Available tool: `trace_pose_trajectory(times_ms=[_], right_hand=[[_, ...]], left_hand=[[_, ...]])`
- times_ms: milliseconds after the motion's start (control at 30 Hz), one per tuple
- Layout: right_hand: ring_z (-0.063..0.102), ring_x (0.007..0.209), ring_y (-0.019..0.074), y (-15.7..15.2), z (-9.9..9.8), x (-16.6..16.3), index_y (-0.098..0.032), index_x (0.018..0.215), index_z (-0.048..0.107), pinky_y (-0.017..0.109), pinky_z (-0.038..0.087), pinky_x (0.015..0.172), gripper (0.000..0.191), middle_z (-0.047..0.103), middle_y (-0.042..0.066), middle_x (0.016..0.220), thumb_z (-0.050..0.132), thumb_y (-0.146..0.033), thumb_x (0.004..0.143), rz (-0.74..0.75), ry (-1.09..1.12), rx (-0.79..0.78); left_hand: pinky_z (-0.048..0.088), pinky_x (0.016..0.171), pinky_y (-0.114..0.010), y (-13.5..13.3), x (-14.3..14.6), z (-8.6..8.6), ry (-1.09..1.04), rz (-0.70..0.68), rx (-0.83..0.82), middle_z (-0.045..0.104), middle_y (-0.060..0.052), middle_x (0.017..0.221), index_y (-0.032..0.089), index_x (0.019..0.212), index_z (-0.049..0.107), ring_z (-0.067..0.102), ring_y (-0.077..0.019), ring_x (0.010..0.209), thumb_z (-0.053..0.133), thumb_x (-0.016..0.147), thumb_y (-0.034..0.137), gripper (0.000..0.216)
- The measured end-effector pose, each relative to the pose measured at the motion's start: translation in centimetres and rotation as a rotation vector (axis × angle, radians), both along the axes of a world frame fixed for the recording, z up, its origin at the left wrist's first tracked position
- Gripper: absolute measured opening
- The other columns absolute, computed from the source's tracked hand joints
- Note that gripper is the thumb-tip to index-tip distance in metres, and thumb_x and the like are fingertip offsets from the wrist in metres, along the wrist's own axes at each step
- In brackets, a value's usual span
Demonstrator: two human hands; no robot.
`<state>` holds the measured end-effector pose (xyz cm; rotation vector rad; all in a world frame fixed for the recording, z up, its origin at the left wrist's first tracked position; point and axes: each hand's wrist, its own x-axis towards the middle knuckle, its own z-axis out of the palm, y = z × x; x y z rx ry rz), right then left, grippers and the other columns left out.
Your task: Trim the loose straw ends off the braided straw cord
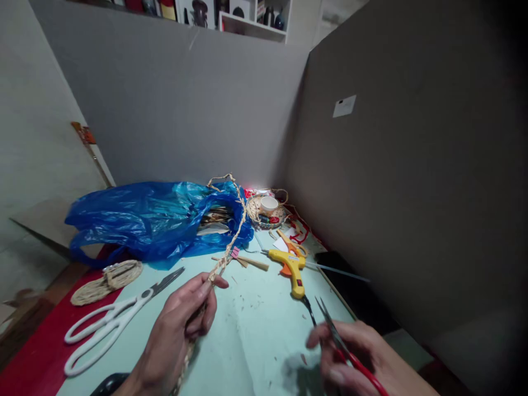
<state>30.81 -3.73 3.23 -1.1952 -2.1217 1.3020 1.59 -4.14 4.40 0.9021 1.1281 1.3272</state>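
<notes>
My left hand (187, 308) pinches a braided straw cord (236, 234) between thumb and fingers. The cord rises beyond the hand and loops over the mouth of a blue plastic bag (136, 217); its other end hangs below the hand. At the lower right, my right hand (355, 352) grips red-handled scissors (340, 344), with the slim blades pointing up and a little parted. The blades are apart from the cord. A pink clip (235, 252) shows beside the cord, near some loose straw strips (253, 264).
White-handled scissors (111, 324) and a woven straw piece (107, 280) lie at left. A yellow glue gun (291, 268) rests right of centre, its black cable running toward my right hand. Behind it stand a basket with a white cup (269, 204) and orange scissors (292, 245). Grey panels (185, 110) enclose the table.
</notes>
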Motion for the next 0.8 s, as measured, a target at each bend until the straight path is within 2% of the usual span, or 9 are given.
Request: trace_pose_trajectory(times_ms=[67, 133, 233, 333, 400, 500, 600, 667, 800], right_hand=[[0.061, 0.066, 0.0165, 2.0, 0.6, -2.6, -0.022, 0.106, 0.064, 0.027, 0.047, 0.067, 0.031, 0.068, 0.003, 0.076, 0.054, -0.049, 0.093, -0.014, -0.018, 0.198], [0.063, 0.073, 0.0171, 3.9, 1.0, -5.4, -0.020, 0.116, 0.058, 0.028, 0.047, 0.072, 0.026, 0.070, 0.005, 0.086, 0.055, -0.034, 0.094, 0.056, -0.008, 0.485], [0.062, 0.073, 0.0187, 6.0, 1.0, -8.8, -0.017, 0.108, 0.059, 0.031, 0.044, 0.069, 0.018, 0.070, 0.007, 0.087, 0.053, -0.019, 0.092, 0.131, -0.066, 0.848], [0.060, 0.078, 0.0203, 7.5, 0.9, -10.8, -0.016, 0.108, 0.058, 0.036, 0.042, 0.078, 0.019, 0.068, 0.009, 0.092, 0.052, -0.015, 0.090, 0.134, -0.126, 0.970], [0.058, 0.076, 0.0183, 8.0, 1.0, -11.6, -0.016, 0.100, 0.059, 0.033, 0.042, 0.075, 0.012, 0.067, 0.006, 0.089, 0.057, -0.019, 0.088, 0.124, -0.064, 0.868], [0.053, 0.065, 0.0131, 8.1, 1.4, -12.6, -0.018, 0.084, 0.061, 0.024, 0.040, 0.062, 0.010, 0.062, -0.001, 0.073, 0.064, -0.027, 0.086, 0.074, 0.034, 0.495], [0.053, 0.064, 0.0115, 7.6, 1.5, -13.6, -0.018, 0.080, 0.062, 0.021, 0.039, 0.059, 0.010, 0.060, -0.003, 0.070, 0.063, -0.026, 0.086, 0.095, 0.151, 0.223], [0.052, 0.066, 0.0114, 7.4, 1.2, -14.0, -0.017, 0.077, 0.060, 0.021, 0.040, 0.061, 0.008, 0.059, -0.002, 0.072, 0.061, -0.020, 0.085, 0.098, 0.242, 0.187], [0.049, 0.066, 0.0117, 7.3, 0.6, -13.9, -0.017, 0.073, 0.056, 0.023, 0.040, 0.063, 0.009, 0.057, -0.002, 0.072, 0.058, -0.013, 0.081, 0.041, 0.293, 0.242]], left_hand=[[0.020, 0.042, -0.017, -0.3, 0.1, 0.1, 0.036, 0.021, -0.018, 0.039, 0.009, 0.047, 0.019, 0.095, 0.067, 0.014, -0.0106, 0.048, 0.053, 0.091, 0.051, 0.035], [0.023, 0.044, -0.018, -0.7, 0.0, 0.2, 0.047, 0.015, -0.062, 0.035, 0.009, 0.043, 0.020, 0.090, 0.067, 0.014, -0.0114, 0.048, 0.050, 0.091, 0.054, 0.038], [0.034, 0.050, -0.018, -1.0, -0.6, 0.2, -0.028, -0.010, -0.129, 0.050, 0.004, 0.050, 0.019, 0.078, 0.067, 0.030, -0.0111, 0.051, 0.057, 0.090, 0.046, 0.031], [0.040, 0.058, -0.019, -1.1, -1.1, 0.4, -0.088, -0.056, -0.161, 0.061, -0.001, 0.069, 0.016, 0.082, 0.070, 0.042, -0.0118, 0.061, 0.061, 0.088, 0.037, 0.024], [0.034, 0.051, -0.019, -1.0, -1.2, 0.5, -0.084, -0.072, -0.168, 0.058, 0.001, 0.065, 0.017, 0.089, 0.069, 0.033, -0.0101, 0.055, 0.058, 0.090, 0.036, 0.023], [0.018, 0.043, -0.019, -0.6, -1.0, 0.3, -0.013, -0.057, -0.156, 0.050, 0.007, 0.052, 0.020, 0.091, 0.063, 0.015, -0.0089, 0.047, 0.052, 0.092, 0.039, 0.021], [0.009, 0.041, -0.021, -0.2, -0.6, -0.3, 0.116, -0.086, -0.158, 0.047, 0.008, 0.042, 0.022, 0.084, 0.057, 0.013, -0.0076, 0.042, 0.049, 0.092, 0.046, 0.027], [0.009, 0.040, -0.022, 0.1, -0.4, -0.9, 0.164, -0.126, -0.158, 0.051, 0.007, 0.042, 0.021, 0.082, 0.056, 0.016, -0.0063, 0.038, 0.051, 0.090, 0.050, 0.031], [0.021, 0.045, -0.021, 0.4, -0.4, -1.6, 0.132, -0.130, -0.107, 0.060, 0.001, 0.058, 0.017, 0.077, 0.061, 0.030, -0.0058, 0.044, 0.060, 0.086, 0.050, 0.034]])
